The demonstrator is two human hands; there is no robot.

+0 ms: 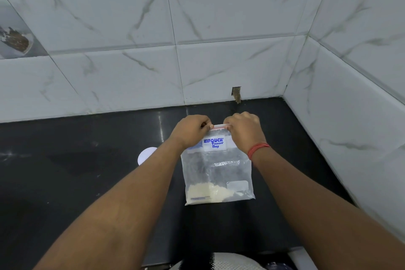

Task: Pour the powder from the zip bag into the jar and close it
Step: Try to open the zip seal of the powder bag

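A clear zip bag [218, 169] with blue "Zipouch Freezer Bag" print hangs upright over the black counter. Pale powder [210, 193] sits in its bottom left corner. My left hand [191, 130] pinches the left end of the pink zip strip at the top. At the strip's right end my right hand [243, 129], with a red thread on its wrist, pinches too. A white round thing [145, 154], a lid or a jar top, peeks out from behind my left forearm; most of it is hidden.
The black counter [76, 171] meets white marble-look tiled walls [219, 68] at the back and on the right, forming a corner. A small chipped hole [236, 94] shows at the base of the back wall. The counter's front edge runs below my arms.
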